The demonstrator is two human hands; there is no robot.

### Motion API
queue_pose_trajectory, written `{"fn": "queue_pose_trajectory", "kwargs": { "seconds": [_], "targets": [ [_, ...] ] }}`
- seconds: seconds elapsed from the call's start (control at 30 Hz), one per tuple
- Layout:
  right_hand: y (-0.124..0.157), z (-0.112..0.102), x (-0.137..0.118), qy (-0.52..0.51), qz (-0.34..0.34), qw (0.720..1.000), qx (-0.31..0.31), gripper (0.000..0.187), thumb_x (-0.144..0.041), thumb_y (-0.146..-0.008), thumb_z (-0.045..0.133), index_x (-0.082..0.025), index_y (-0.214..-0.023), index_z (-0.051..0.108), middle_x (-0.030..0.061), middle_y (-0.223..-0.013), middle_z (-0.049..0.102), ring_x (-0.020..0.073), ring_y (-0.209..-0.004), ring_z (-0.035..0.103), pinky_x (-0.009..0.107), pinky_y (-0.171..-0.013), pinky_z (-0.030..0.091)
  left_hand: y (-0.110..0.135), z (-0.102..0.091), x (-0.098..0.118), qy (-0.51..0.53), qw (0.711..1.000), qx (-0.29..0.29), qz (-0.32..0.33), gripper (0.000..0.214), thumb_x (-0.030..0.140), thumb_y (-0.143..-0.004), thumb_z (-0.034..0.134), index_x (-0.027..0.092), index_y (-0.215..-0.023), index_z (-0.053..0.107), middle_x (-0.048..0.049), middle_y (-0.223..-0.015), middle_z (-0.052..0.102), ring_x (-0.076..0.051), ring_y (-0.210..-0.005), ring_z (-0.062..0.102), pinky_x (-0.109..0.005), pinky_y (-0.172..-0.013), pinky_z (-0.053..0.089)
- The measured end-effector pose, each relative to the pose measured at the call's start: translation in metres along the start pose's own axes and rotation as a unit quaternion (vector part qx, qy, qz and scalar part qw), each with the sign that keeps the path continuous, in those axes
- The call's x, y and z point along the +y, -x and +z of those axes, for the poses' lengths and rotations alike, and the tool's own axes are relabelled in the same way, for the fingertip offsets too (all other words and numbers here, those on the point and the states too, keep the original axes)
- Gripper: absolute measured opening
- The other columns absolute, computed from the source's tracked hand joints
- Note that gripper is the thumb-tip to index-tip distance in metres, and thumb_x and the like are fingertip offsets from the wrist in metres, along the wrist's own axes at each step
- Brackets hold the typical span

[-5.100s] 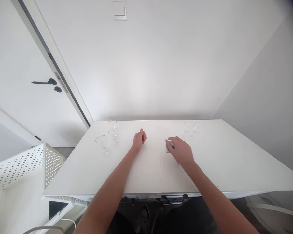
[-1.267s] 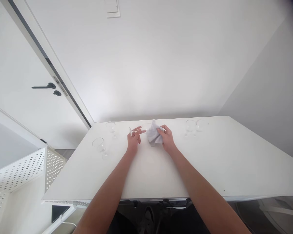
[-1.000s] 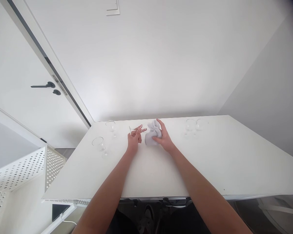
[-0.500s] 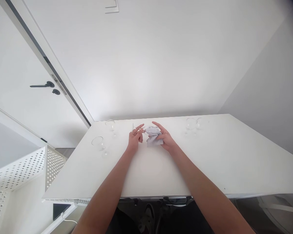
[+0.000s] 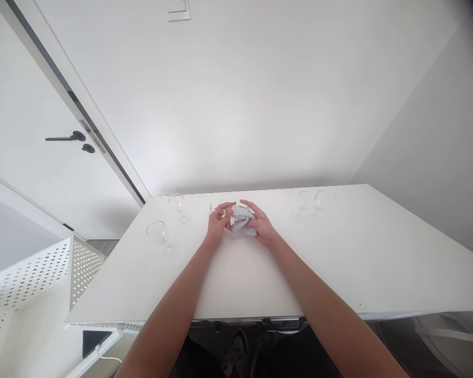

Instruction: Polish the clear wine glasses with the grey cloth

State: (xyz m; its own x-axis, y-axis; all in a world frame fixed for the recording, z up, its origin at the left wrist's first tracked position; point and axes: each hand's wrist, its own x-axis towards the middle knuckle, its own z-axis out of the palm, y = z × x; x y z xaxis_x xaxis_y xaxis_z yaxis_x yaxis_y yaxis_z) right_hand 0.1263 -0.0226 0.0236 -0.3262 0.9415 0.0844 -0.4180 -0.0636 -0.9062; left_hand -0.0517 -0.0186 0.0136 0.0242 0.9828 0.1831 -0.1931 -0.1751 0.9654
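My left hand [image 5: 218,224] pinches the stem of a clear wine glass [image 5: 220,210] held on its side above the white table [image 5: 236,273]. The glass bowl is wrapped in a pale grey cloth [image 5: 242,222]. My right hand [image 5: 260,226] is closed round that cloth and the bowel of the glass inside it. Both hands meet near the far middle of the table.
Two clear stemmed glasses stand at the left: one [image 5: 157,235] nearer, one [image 5: 177,203] by the wall. Two more glasses [image 5: 306,202] [image 5: 324,199] stand at the far right. A white perforated metal shelf [image 5: 27,273] sits left of the table, beside a door [image 5: 35,131].
Five seconds ago my left hand was an empty fist and my right lay on the folded cloth. One left glass was picked up; the cloth has closed tighter round its bowl.
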Motion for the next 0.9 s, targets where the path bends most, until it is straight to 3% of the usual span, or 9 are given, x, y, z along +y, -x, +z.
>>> {"fn": "queue_pose_trajectory", "kwargs": {
  "seconds": [0.07, 0.13, 0.33, 0.5, 0.57, 0.63, 0.73, 0.83, 0.9],
  "targets": [
    [0.000, 0.000, 0.002, 0.051, -0.049, 0.997, 0.026, 0.085, -0.011, -0.061, 0.063, -0.033, -0.142, 0.054, 0.0002, -0.095, 0.073, 0.0193, -0.079, 0.064, 0.031, -0.072, 0.050, -0.001, 0.000, -0.003, -0.016, 0.999, 0.040, -0.014, 0.033, 0.052, -0.080, 0.077, 0.021, -0.087, 0.072, -0.0076, -0.133, 0.064, -0.002, -0.050, 0.041, -0.027, -0.048, 0.043],
    [-0.001, 0.002, 0.005, 0.113, -0.090, 0.989, 0.035, 0.083, -0.012, -0.064, 0.059, -0.034, -0.144, 0.053, -0.0012, -0.090, 0.072, 0.0165, -0.073, 0.059, 0.031, -0.071, 0.049, -0.002, -0.001, -0.006, -0.020, 0.998, 0.062, -0.028, 0.033, 0.052, -0.079, 0.078, 0.020, -0.085, 0.071, -0.0069, -0.136, 0.062, -0.001, -0.050, 0.039, -0.025, -0.046, 0.040],
    [-0.005, -0.003, 0.011, 0.220, -0.129, 0.967, 0.008, 0.084, -0.012, -0.067, 0.051, -0.028, -0.150, 0.046, 0.0038, -0.104, 0.072, 0.0190, -0.083, 0.061, 0.034, -0.076, 0.049, -0.002, -0.003, -0.004, 0.024, 0.998, 0.044, -0.026, 0.054, 0.045, -0.075, 0.083, 0.027, -0.123, 0.068, -0.0079, -0.126, 0.065, -0.002, -0.054, 0.039, -0.022, -0.047, 0.036],
    [-0.003, -0.006, 0.014, 0.338, -0.157, 0.928, 0.015, 0.094, -0.009, -0.072, 0.049, -0.034, -0.160, 0.029, 0.0002, -0.091, 0.069, 0.0173, -0.075, 0.056, 0.036, -0.079, 0.050, -0.001, -0.001, -0.002, 0.055, 0.998, 0.015, -0.041, 0.049, 0.050, -0.082, 0.076, 0.024, -0.122, 0.066, -0.0046, -0.098, 0.068, -0.003, -0.050, 0.035, -0.022, -0.048, 0.036],
    [-0.002, -0.005, 0.014, 0.314, -0.149, 0.938, 0.004, 0.098, -0.008, -0.073, 0.050, -0.034, -0.163, 0.021, -0.0004, -0.088, 0.068, 0.0166, -0.074, 0.055, 0.034, -0.078, 0.049, -0.001, -0.002, -0.002, 0.043, 0.998, 0.036, -0.043, 0.044, 0.052, -0.082, 0.076, 0.021, -0.112, 0.068, -0.0056, -0.099, 0.069, -0.003, -0.051, 0.036, -0.022, -0.047, 0.036],
    [-0.002, -0.004, 0.015, 0.244, -0.134, 0.961, -0.008, 0.104, -0.009, -0.072, 0.052, -0.032, -0.164, 0.011, 0.0000, -0.088, 0.069, 0.0168, -0.076, 0.057, 0.033, -0.077, 0.049, -0.002, -0.002, -0.003, 0.022, 0.998, 0.057, -0.028, 0.041, 0.050, -0.078, 0.080, 0.020, -0.104, 0.066, -0.0087, -0.117, 0.068, -0.003, -0.055, 0.042, -0.021, -0.046, 0.034],
    [-0.006, -0.008, 0.017, 0.125, -0.083, 0.989, -0.003, 0.112, -0.011, -0.069, 0.057, -0.030, -0.164, 0.002, 0.0005, -0.092, 0.070, 0.0170, -0.075, 0.058, 0.030, -0.071, 0.048, -0.001, -0.001, -0.003, 0.011, 0.999, 0.035, 0.000, 0.043, 0.046, -0.076, 0.082, 0.022, -0.106, 0.064, -0.0107, -0.137, 0.062, -0.002, -0.053, 0.041, -0.021, -0.045, 0.033],
    [-0.011, -0.013, 0.021, 0.087, -0.053, 0.994, 0.026, 0.109, -0.011, -0.065, 0.059, -0.025, -0.163, 0.013, 0.0028, -0.097, 0.071, 0.0184, -0.080, 0.061, 0.030, -0.072, 0.047, 0.000, 0.000, -0.001, 0.020, 1.000, -0.002, 0.003, 0.044, 0.045, -0.078, 0.081, 0.024, -0.111, 0.062, -0.0108, -0.138, 0.062, 0.000, -0.048, 0.035, -0.023, -0.046, 0.036],
    [-0.012, -0.014, 0.023, 0.135, -0.072, 0.987, 0.040, 0.100, -0.010, -0.066, 0.057, -0.023, -0.160, 0.027, 0.0041, -0.098, 0.072, 0.0192, -0.082, 0.061, 0.032, -0.075, 0.047, 0.001, 0.001, -0.001, 0.025, 1.000, -0.002, -0.009, 0.042, 0.049, -0.081, 0.078, 0.023, -0.111, 0.063, -0.0098, -0.128, 0.067, -0.001, -0.048, 0.037, -0.024, -0.048, 0.039]
  ]
}}
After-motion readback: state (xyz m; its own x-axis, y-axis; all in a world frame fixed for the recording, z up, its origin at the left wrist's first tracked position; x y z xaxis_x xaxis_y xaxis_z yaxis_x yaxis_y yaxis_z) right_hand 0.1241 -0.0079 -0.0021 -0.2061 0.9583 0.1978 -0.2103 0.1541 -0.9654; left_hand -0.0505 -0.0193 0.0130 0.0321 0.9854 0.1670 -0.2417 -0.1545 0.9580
